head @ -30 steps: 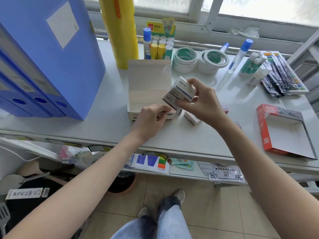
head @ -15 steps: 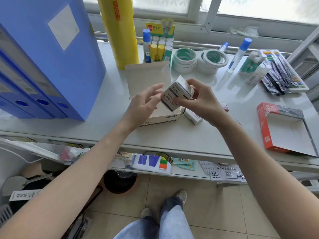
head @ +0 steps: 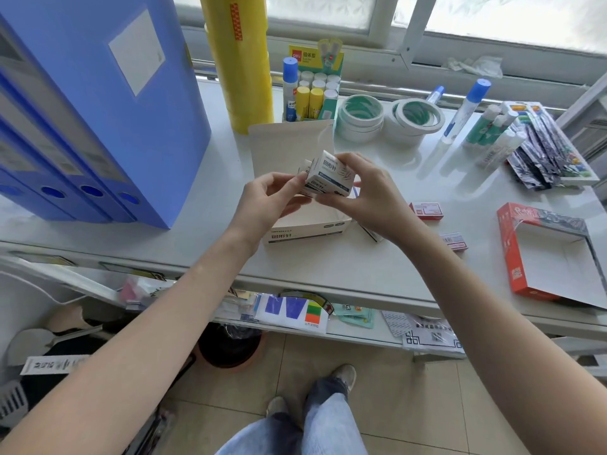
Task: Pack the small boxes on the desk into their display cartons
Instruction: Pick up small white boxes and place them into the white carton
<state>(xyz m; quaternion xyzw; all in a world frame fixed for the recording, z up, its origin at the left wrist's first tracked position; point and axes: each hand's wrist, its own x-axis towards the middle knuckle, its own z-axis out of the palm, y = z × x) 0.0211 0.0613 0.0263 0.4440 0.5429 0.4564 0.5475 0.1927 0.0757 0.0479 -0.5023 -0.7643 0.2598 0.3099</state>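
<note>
Both hands hold a small stack of white paper-clip boxes (head: 329, 176) above the open white display carton (head: 307, 229), whose lid flap (head: 289, 142) stands up behind. My left hand (head: 267, 205) pinches the stack's left side, my right hand (head: 368, 195) grips its right side. Another white small box (head: 371, 232) lies on the desk under my right wrist, mostly hidden. Two small red boxes (head: 427, 210) (head: 455, 241) lie to the right. An open red display carton (head: 551, 257) sits at the desk's right end.
Blue file boxes (head: 98, 119) stand at the left, a tall yellow roll (head: 241, 60) behind the carton. Glue sticks (head: 313, 93), tape rolls (head: 391, 118), glue bottles (head: 466, 106) and dark packets (head: 551, 149) line the back. The desk's front edge (head: 328, 287) runs below my wrists.
My left hand left the white carton's front edge, rose and took hold of the small boxes that my right hand held. The carton shifted slightly.
</note>
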